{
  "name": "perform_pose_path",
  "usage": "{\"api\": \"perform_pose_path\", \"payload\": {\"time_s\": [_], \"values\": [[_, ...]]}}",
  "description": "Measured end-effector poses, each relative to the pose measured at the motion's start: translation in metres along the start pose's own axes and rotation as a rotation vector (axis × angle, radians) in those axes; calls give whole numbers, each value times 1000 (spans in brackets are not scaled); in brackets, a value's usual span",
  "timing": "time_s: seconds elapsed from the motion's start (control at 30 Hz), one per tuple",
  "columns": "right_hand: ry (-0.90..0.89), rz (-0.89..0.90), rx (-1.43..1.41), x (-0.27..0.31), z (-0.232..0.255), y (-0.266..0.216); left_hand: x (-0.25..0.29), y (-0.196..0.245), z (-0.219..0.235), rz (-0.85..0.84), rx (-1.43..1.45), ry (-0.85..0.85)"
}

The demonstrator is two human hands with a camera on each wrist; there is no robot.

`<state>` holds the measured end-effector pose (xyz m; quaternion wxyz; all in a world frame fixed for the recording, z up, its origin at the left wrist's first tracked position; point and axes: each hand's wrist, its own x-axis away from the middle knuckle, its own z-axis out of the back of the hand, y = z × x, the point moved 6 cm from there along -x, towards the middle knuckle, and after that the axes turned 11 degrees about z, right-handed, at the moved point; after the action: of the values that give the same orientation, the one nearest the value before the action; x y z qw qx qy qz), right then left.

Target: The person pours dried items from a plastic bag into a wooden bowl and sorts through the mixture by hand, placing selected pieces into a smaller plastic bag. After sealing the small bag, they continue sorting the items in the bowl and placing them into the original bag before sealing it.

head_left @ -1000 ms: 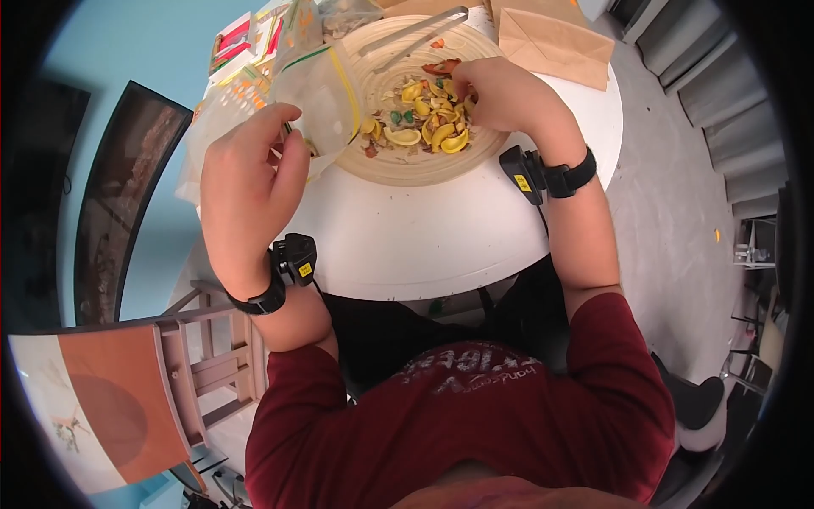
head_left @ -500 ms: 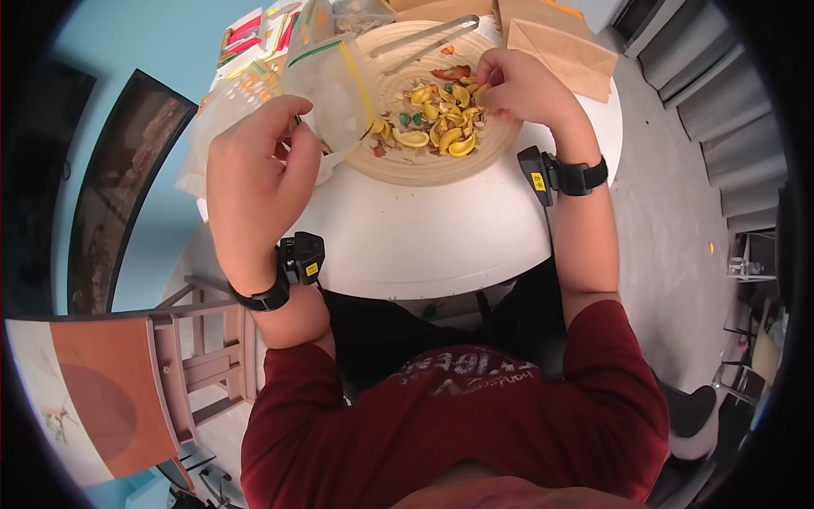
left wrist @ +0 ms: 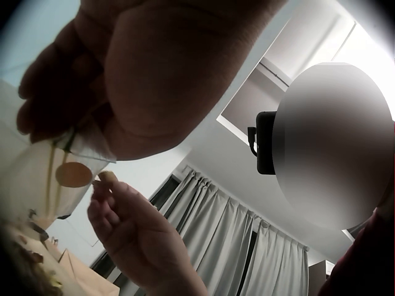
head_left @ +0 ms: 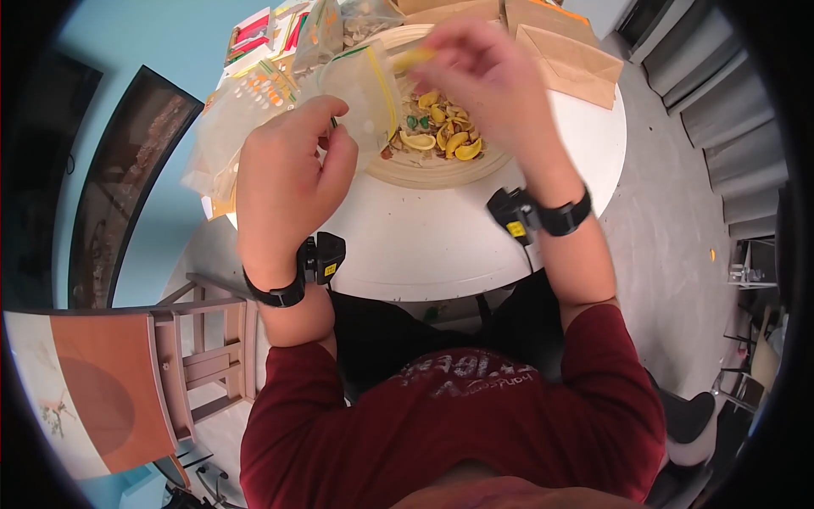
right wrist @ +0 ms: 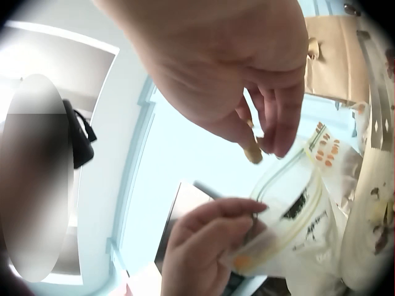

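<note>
My left hand pinches the edge of a clear zip bag with a yellow-and-green seal, holding it upright at the left of a round, pale plate. In the right wrist view the bag's mouth stands parted. Over the plate, my right hand pinches a curled yellow dried piece between thumb and fingertips, close by the bag's mouth; the hand is blurred. Below it on the plate lies a heap of similar yellow dried pieces, with a few green bits and brown flakes among them.
Brown paper bags stand at the back right. Another zip bag with orange print lies at the left, and a bag of pale bits is behind the plate. Metal tongs show in the right wrist view.
My right hand has gone from the right side of the heap leftward to the bag's mouth, carrying a yellow piece. My left hand keeps its hold on the bag, slightly farther right in view.
</note>
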<state>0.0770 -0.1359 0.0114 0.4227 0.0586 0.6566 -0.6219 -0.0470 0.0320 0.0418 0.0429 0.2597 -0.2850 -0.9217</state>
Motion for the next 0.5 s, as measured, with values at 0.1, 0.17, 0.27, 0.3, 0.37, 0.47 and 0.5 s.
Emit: {"api": "perform_pose_path", "payload": {"time_s": [0.1,0.17,0.27,0.3,0.37,0.47,0.5], "values": [[-63,66,223,0,-7,-2,-1,-1,1,-12,-16,0],[-30,126,444,-6,9,-2,0,-5,7,3,-7,36],[-266,24,720,-9,19,20,0,-11,15,50,12,74],[-307,8,701,-4,15,35,0,-12,17,68,17,81],[-430,79,751,4,-2,52,-1,-14,18,75,30,99],[-555,98,766,13,-21,67,0,-16,22,57,23,107],[-584,85,773,15,-25,74,0,-16,23,47,19,109]]}}
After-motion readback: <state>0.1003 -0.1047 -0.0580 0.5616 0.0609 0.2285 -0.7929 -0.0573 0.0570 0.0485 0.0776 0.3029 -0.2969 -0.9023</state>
